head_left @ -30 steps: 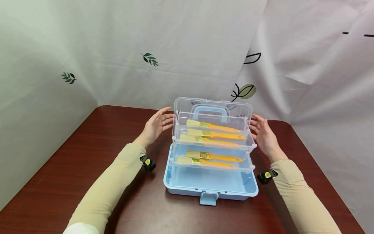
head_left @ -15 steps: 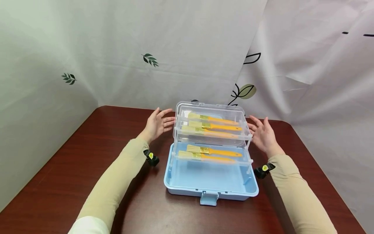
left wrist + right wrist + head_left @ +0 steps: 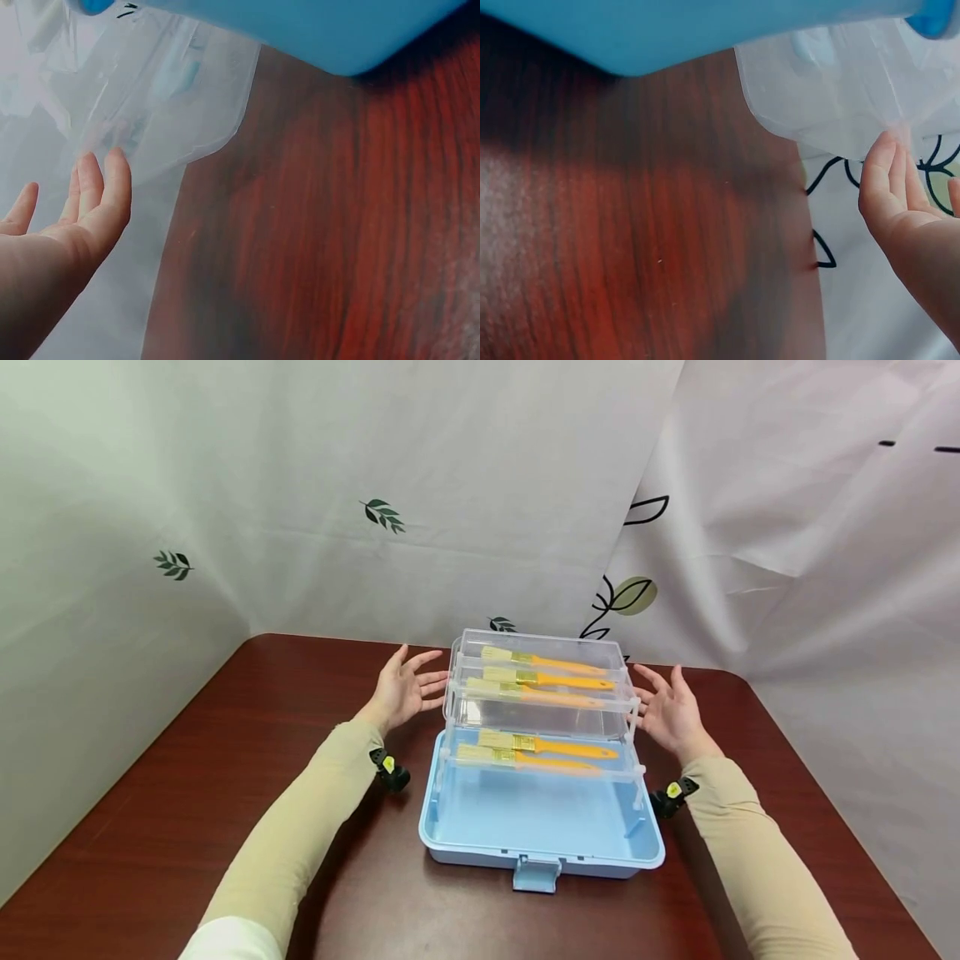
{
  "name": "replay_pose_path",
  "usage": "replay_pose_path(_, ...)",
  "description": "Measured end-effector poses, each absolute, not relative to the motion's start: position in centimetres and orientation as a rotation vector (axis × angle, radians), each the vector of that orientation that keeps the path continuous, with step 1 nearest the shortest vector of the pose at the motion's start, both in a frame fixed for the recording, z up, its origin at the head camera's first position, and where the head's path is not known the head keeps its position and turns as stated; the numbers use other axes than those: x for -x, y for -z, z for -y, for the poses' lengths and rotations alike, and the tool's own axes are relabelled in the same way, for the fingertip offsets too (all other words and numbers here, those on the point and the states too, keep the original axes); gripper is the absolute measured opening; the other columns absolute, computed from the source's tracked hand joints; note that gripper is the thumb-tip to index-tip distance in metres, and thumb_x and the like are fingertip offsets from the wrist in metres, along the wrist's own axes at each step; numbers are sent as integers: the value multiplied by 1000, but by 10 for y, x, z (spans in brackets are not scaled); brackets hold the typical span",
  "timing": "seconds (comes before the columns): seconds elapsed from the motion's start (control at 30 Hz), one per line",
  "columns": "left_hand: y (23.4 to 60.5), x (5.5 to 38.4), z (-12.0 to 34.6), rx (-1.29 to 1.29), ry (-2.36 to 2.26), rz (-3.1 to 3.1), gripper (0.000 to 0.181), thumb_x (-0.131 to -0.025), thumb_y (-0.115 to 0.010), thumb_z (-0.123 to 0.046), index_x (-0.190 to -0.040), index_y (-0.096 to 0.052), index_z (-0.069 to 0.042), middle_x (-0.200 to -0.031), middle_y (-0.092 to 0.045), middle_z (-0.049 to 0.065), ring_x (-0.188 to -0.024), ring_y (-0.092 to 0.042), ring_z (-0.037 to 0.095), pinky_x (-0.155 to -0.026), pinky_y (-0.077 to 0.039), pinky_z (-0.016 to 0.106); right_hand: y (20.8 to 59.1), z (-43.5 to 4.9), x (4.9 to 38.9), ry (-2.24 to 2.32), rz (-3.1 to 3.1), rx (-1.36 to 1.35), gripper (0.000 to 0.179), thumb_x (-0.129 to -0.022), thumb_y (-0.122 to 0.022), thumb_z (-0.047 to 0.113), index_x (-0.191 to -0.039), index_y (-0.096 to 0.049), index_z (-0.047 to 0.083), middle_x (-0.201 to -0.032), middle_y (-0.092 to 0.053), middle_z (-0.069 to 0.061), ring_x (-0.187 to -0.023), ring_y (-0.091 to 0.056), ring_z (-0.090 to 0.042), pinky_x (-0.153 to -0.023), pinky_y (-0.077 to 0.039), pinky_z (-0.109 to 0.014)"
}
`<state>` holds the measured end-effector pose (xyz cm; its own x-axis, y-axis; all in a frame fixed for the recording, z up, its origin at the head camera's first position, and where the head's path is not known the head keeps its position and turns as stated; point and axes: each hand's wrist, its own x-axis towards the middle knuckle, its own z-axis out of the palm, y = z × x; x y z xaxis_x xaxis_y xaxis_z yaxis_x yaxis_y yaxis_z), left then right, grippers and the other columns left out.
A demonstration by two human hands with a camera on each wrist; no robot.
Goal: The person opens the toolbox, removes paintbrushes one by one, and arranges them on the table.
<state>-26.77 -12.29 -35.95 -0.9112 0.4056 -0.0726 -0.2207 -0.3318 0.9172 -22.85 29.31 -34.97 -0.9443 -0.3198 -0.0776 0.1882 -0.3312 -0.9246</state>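
A light-blue toolbox stands with its clear lid tilted back behind it. Two clear trays are raised on white arms above the base. Paintbrushes with orange handles and pale bristles lie in both, one paintbrush in the upper tray and another paintbrush in the lower. My left hand is at the lid's left side, fingers extended, fingertips right at its edge in the left wrist view. On the other side, my right hand has its fingers extended, fingertips at the lid's edge in the right wrist view.
The box rests on a dark red wooden table, its latch hanging open at the front. A white curtain with leaf prints hangs behind the table's far edge.
The lid has tilted back and down behind the box. Both trays have shifted slightly backward with the brushes in them. My hands have followed along the lid's sides, the right one moving inward.
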Motion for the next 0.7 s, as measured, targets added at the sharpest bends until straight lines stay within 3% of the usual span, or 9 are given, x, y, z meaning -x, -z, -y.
replay_pose_path(0.17, 363, 268, 123, -221, -2274, -1548, 73, -96, -15, -60, -152, -17, -13, -149, -25, 27, -134, -34, 35, -93, -43, 38, 352, -291, 228, 2345, -1587, 138, 69, -92, -15, 67, -148, -12, 26, -153, -3, -17, -109, -51, -10, -91, -46, -29)
replay_pose_path(0.47, 367, 267, 123, -195, -2290, -1538, 71, -97, -16, -59, -151, -19, -13, -150, -26, 26, -133, -35, 34, -90, -44, 36, 355, -291, 230, 2358, -1585, 91, 70, -91, -16, 69, -148, -15, 27, -154, -5, -17, -109, -51, -11, -94, -43, -31)
replay_pose_path(0.7, 371, 267, 123, -175, -2268, -1532, 71, -97, -14, -58, -151, -18, -13, -149, -26, 27, -135, -32, 35, -89, -45, 36, 356, -290, 227, 2328, -1581, 70, 61, -92, -15, 69, -138, -28, 31, -152, -8, -18, -107, -54, -11, -95, -42, -32)
